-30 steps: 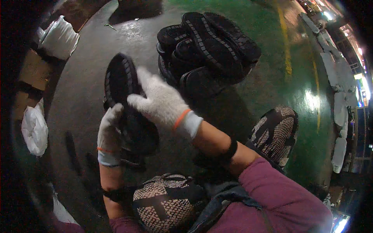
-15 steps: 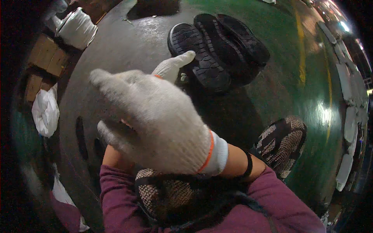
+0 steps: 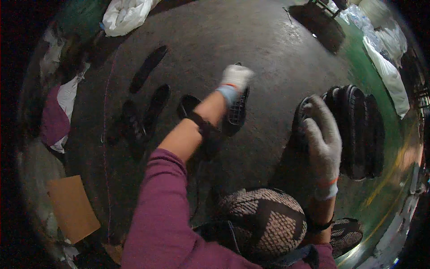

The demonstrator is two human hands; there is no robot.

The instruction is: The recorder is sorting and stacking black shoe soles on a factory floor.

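Note:
My left hand [image 3: 237, 77], in a white knit glove, reaches far out and is closed over the far end of a black shoe sole [image 3: 237, 110] with a gridded surface. Its fingertips are blurred. At the right, my gloved right hand [image 3: 324, 139] has its thumb and fingers apart, beside a dark sole [image 3: 301, 119] that it partly covers; contact with that sole is hard to judge. Several black soles [image 3: 356, 130] stand side by side just past this hand.
To the left lie more dark soles, among them a flat one [image 3: 148, 69] and a curved one [image 3: 190, 106]. A cardboard piece [image 3: 74, 208], a white bag [image 3: 125, 17] and a long white sack [image 3: 387, 76] are around the grey floor. My patterned knee [image 3: 264, 219] is close below.
My view has swung left. My hands, crossed before, are now apart: the left has moved from the grouped soles to a single sole, the right has come over to the grouped soles.

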